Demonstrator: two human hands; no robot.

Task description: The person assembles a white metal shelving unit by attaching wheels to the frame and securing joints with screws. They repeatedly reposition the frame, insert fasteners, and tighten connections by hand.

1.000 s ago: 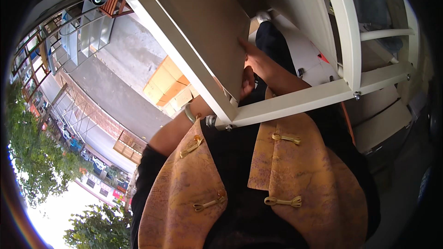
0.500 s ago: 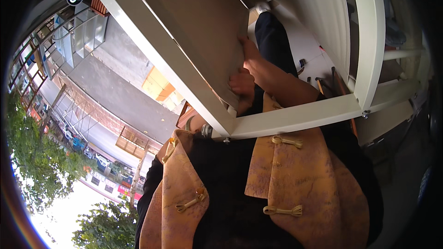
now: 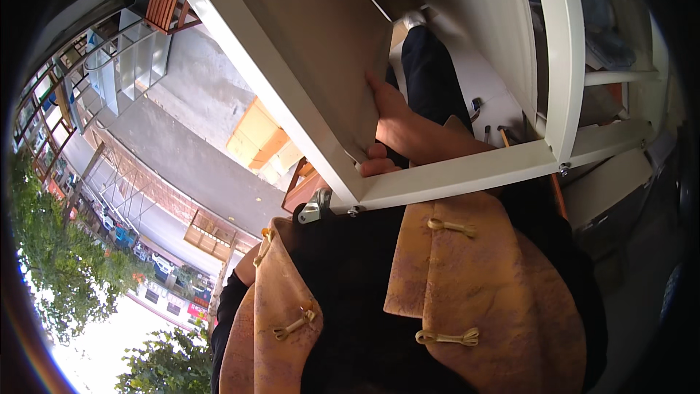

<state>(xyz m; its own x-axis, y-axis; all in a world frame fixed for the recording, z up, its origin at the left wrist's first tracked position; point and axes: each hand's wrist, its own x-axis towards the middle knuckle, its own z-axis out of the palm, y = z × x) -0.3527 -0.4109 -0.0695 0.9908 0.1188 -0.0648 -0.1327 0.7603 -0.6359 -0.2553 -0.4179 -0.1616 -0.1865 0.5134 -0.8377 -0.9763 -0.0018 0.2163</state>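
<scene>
The work looks partway along: the white square-tube metal frame (image 3: pixel 452 175) already stands joined at its near corners, with 2 silver swivel casters (image 3: pixel 316 206) in view and small silver bolts (image 3: pixel 564 168) along the rail. The flat grey-brown panel (image 3: pixel 313 51) lies inside the frame, along the long left rail, its near corner close to the frame's corner. Whether it is fastened cannot be told; both hands being on it suggests it is not yet settled.

The hands are apart, both on the panel. The right hand (image 3: pixel 397 120) is at its free edge, thumb on the face; the left hand (image 3: pixel 378 162) shows only curled fingers by the near corner, so how firmly either grips cannot be told.

Compared with 0.5 s ago, the left hand sits lower, mostly hidden behind the rail, and its bracelet no longer shows.
</scene>
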